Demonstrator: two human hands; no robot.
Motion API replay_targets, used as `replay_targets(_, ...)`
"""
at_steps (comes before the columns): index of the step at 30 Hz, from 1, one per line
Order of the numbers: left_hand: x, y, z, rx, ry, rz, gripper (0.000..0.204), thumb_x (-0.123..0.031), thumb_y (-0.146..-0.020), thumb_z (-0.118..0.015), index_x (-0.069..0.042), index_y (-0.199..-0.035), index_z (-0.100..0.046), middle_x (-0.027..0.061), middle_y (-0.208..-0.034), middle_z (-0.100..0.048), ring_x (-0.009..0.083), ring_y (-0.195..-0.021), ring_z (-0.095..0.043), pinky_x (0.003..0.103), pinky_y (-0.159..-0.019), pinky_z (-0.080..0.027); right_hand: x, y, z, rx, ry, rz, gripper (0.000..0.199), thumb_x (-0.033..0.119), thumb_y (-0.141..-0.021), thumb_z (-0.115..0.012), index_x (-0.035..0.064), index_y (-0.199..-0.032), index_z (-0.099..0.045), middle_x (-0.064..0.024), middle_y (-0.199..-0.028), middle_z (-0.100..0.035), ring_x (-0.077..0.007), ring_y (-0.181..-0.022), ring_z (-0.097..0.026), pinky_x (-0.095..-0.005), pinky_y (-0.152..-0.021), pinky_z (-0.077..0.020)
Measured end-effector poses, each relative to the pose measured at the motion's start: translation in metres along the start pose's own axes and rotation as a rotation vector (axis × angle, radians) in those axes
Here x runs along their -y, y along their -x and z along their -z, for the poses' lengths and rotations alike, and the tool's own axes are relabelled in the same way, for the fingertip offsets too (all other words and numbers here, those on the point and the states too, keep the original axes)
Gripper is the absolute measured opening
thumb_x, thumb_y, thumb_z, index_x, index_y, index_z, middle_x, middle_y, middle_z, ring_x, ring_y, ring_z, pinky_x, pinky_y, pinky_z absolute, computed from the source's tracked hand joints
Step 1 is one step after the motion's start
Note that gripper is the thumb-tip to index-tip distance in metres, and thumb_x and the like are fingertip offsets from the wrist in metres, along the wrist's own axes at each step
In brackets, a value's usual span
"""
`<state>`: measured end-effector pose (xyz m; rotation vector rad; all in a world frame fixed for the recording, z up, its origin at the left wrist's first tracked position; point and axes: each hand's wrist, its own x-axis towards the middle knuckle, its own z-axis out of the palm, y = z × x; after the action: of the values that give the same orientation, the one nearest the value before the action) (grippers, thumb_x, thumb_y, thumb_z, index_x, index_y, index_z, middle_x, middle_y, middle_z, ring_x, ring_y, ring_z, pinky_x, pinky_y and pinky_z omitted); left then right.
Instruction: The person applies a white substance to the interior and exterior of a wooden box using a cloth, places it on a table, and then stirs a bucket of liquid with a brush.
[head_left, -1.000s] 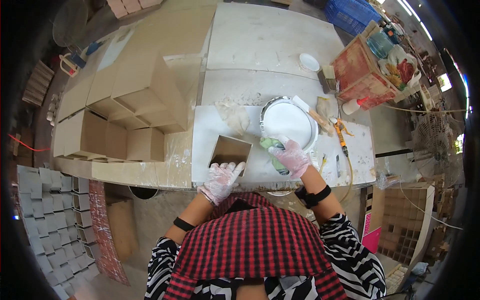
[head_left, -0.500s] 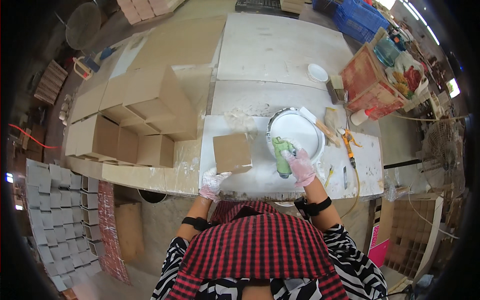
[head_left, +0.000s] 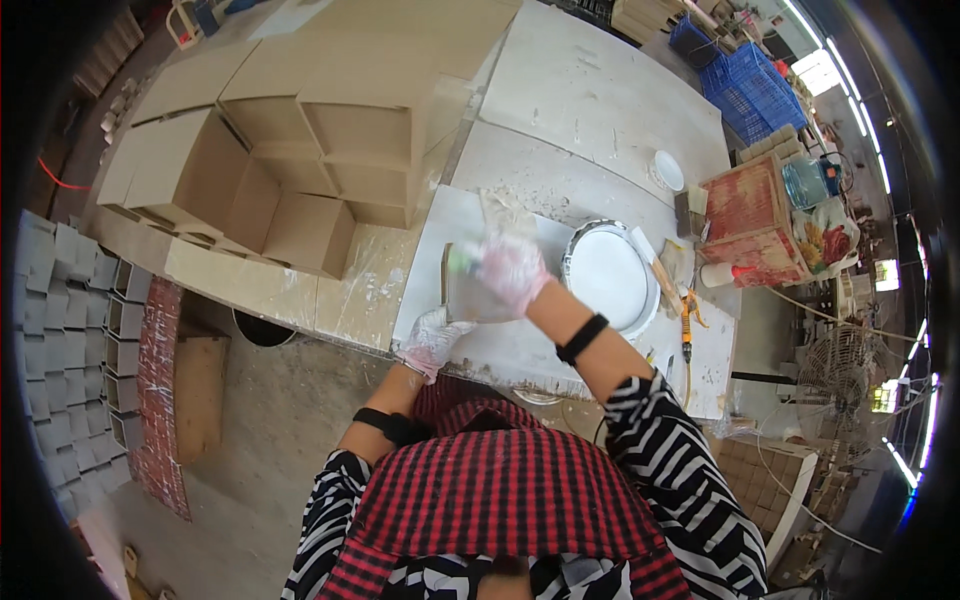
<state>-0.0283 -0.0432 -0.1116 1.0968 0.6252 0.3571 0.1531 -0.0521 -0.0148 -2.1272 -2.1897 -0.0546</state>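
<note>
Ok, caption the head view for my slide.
Left hand at a box, right hand blurred over it, beside a round, white-filled tub.

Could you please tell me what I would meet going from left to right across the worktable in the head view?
Stacked brown boxes → gloved left hand → gloved right hand → round white tub → orange spray gun.
</note>
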Motion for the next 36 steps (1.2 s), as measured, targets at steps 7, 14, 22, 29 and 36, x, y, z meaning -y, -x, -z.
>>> replay_targets(7,-0.006,0.002,-0.006,-0.07,0.168,-0.16,0.029,-0.006,-0.08,-0.062,-0.002,-0.108,-0.058,0.0033,-0.098,-0.062,0.009,-0.085,-0.055,0.024,-0.077,-0.046,0.052,0.023,0.009,0.215,-0.16,0.322,0.021,0.034,-0.077,-0.057,0.0212,-0.093,-0.057,-0.0135,-0.097,-0.059,-0.0256,-0.083,-0.06,-0.0396,-0.064,-0.048)
replay_targets(14,0.02,-0.01,0.013,0.057,0.214,0.036,0.038,-0.004,-0.079,-0.062,-0.001,-0.116,-0.053,0.006,-0.106,-0.061,0.0124,-0.091,-0.057,0.025,-0.081,-0.046,0.027,-0.008,0.001,0.054,-0.09,0.08,0.022,0.026,-0.083,-0.051,0.0169,-0.102,-0.055,-0.0101,-0.084,-0.056,-0.0249,-0.08,-0.06,-0.0365,-0.067,-0.0498)
replay_targets(22,-0.004,0.001,0.0,-0.037,-0.227,-0.062,0.025,-0.008,-0.076,-0.067,-0.002,-0.1,-0.064,0.005,-0.094,-0.065,0.0116,-0.084,-0.058,0.026,-0.078,-0.046,-0.005,0.077,0.042,0.102,-0.33,-0.305,0.027,0.014,-0.078,-0.055,0.0178,-0.105,-0.055,-0.0123,-0.09,-0.056,-0.0253,-0.082,-0.06,-0.0355,-0.067,-0.0508)
replay_targets(29,-0.023,0.006,-0.002,-0.067,-0.36,-0.033,0.017,-0.007,-0.077,-0.066,-0.004,-0.094,-0.066,0.0044,-0.088,-0.065,0.0113,-0.081,-0.058,0.026,-0.075,-0.047,0.021,0.094,0.019,0.092,-0.656,-0.221,0.021,0.014,-0.076,-0.057,0.0158,-0.097,-0.057,-0.0106,-0.088,-0.056,-0.0233,-0.077,-0.061,-0.0349,-0.063,-0.0494)
replay_targets(36,0.007,0.001,0.007,0.026,-0.174,-0.103,0.023,-0.006,-0.082,-0.06,-0.001,-0.104,-0.06,0.0048,-0.091,-0.064,0.0115,-0.082,-0.059,0.027,-0.077,-0.048,0.023,0.075,0.0,0.073,-1.126,-0.217,0.014,0.015,-0.081,-0.054,0.0164,-0.095,-0.058,-0.0079,-0.082,-0.059,-0.0219,-0.076,-0.06,-0.034,-0.061,-0.0493)
